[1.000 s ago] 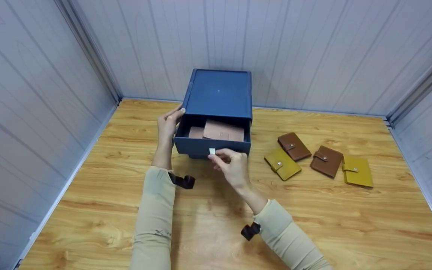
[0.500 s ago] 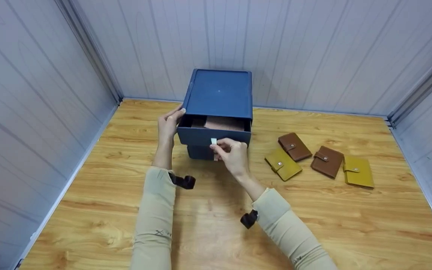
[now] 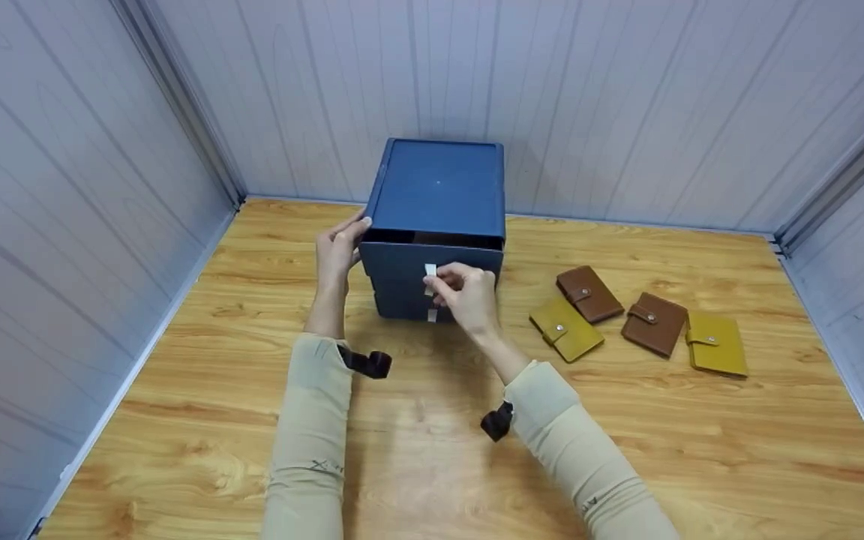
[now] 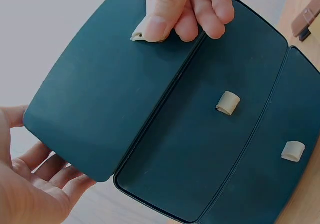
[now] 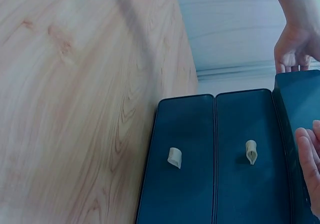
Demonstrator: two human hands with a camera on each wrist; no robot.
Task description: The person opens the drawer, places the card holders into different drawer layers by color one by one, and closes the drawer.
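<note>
A blue drawer cabinet stands near the back wall, its top drawer pulled out slightly with a narrow dark gap above the front. My right hand pinches the top drawer's pale pull tab between thumb and fingers. At the cabinet's upper left corner rests my left hand, thumb near the top edge, fingers extended along the side. In the left wrist view those fingers lie loosely beside the drawer front. Two lower drawers are flush, each with a tab. The drawer's contents are hidden.
Right of the cabinet, a brown card wallet touches a mustard wallet. Farther right lie another brown wallet and another mustard one. Pale panel walls border the wooden tabletop at the back and sides.
My right hand has pushed the top drawer back into the cabinet, nearly flush. The pink wallets seen inside it earlier are now out of sight. My left hand has stayed in place.
</note>
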